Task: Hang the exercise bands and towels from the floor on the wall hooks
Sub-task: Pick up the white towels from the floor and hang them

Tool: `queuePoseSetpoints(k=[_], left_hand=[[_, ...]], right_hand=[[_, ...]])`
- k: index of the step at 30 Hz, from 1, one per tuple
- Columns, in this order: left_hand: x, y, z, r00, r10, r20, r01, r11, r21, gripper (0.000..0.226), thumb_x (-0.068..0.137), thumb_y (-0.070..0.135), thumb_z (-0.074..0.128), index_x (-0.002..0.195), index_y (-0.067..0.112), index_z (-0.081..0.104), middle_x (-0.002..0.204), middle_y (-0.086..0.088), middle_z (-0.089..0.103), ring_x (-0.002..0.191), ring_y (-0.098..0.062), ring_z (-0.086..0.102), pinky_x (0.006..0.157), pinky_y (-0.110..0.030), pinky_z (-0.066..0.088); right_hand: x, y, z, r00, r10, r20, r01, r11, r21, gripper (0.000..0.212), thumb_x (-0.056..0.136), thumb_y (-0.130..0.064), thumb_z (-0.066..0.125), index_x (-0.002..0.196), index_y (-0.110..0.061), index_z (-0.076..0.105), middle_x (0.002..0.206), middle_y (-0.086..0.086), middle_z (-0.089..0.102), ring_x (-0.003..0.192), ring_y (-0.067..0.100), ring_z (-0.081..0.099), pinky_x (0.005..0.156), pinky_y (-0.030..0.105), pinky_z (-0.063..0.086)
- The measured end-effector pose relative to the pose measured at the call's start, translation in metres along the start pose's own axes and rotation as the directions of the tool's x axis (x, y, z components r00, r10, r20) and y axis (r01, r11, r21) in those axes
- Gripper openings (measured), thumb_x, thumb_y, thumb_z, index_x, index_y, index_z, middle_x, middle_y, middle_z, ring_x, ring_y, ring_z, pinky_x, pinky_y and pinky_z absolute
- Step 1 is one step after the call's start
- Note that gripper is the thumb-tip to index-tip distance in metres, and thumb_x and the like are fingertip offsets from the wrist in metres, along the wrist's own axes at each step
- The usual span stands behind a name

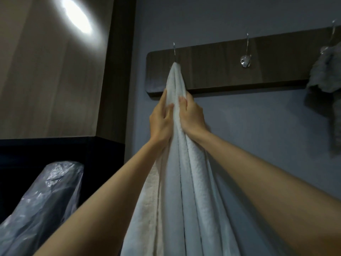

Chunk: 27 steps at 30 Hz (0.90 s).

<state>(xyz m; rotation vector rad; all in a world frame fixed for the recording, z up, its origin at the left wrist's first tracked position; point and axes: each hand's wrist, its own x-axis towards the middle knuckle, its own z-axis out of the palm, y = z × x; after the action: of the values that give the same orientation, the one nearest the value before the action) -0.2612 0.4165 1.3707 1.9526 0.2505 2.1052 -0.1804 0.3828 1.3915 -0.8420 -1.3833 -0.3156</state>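
A white towel (177,182) hangs in long folds from the leftmost metal hook (174,50) of a dark wooden hook board (212,71) on the grey wall. My left hand (161,121) grips the towel's left side just below the board. Beside it, my right hand (191,115) grips the right side, fingers curled into the cloth. The middle hook (246,58) is bare. A grey towel (326,84) hangs from the right hook (333,32) at the frame's edge.
A long object wrapped in clear plastic (42,202) leans at the lower left, before a dark low panel. A wooden wall panel with a bright light reflection (77,15) stands to the left of the grey wall.
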Motion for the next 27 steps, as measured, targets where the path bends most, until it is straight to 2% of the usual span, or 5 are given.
queuePoseSetpoints(k=[7,12,18,21,27], left_hand=[[-0.058,-0.005,-0.002,0.996,-0.089,-0.022,0.089,0.996,0.004,0.05,0.099,0.039,0.041,0.146,0.039,0.024,0.149,0.005,0.039,0.131,-0.012,0.045,0.108,-0.04,0.041],[-0.141,-0.013,-0.008,0.985,-0.172,-0.012,0.172,0.981,0.092,0.054,0.097,0.047,0.038,0.147,0.041,0.02,0.152,0.013,0.032,0.133,-0.001,0.037,0.112,-0.035,0.035],[-0.25,-0.029,-0.016,0.932,-0.36,-0.036,0.358,0.904,0.232,0.054,0.096,0.053,0.036,0.145,0.05,0.014,0.136,0.025,0.032,0.118,0.012,0.037,0.105,-0.027,0.031],[-0.285,-0.027,-0.017,0.907,-0.415,-0.071,0.417,0.867,0.272,0.054,0.098,0.05,0.035,0.147,0.047,0.013,0.152,0.022,0.024,0.137,0.001,0.029,0.114,-0.033,0.027],[-0.301,-0.006,-0.021,0.876,-0.483,-0.003,0.472,0.855,0.215,0.057,0.1,0.041,0.036,0.151,0.031,0.014,0.158,0.012,0.018,0.141,-0.001,0.022,0.116,-0.027,0.022]], right_hand=[[-0.049,0.015,-0.015,0.994,-0.012,0.111,0.007,0.999,0.048,0.049,0.102,-0.034,0.027,0.149,-0.032,0.014,0.152,-0.001,0.034,0.134,0.017,0.04,0.103,0.023,0.031],[-0.131,0.044,-0.023,0.993,-0.016,0.113,0.02,0.999,-0.036,0.051,0.102,-0.028,0.032,0.15,-0.028,0.015,0.146,0.012,0.037,0.129,0.023,0.043,0.096,0.01,0.024],[-0.219,0.08,-0.024,0.983,0.011,0.183,-0.014,1.0,0.02,0.053,0.098,-0.035,0.028,0.149,-0.022,0.019,0.155,0.011,0.022,0.142,0.021,0.022,0.115,0.018,0.01],[-0.256,0.09,-0.022,0.978,0.034,0.205,-0.026,0.999,-0.041,0.05,0.099,-0.034,0.025,0.147,-0.021,0.02,0.155,0.009,0.024,0.142,0.019,0.019,0.113,0.022,0.004],[-0.276,0.095,-0.04,0.95,0.11,0.292,-0.099,0.994,-0.054,0.047,0.101,-0.029,0.033,0.147,-0.028,0.022,0.157,0.006,0.02,0.145,0.022,0.019,0.118,0.042,0.014]])
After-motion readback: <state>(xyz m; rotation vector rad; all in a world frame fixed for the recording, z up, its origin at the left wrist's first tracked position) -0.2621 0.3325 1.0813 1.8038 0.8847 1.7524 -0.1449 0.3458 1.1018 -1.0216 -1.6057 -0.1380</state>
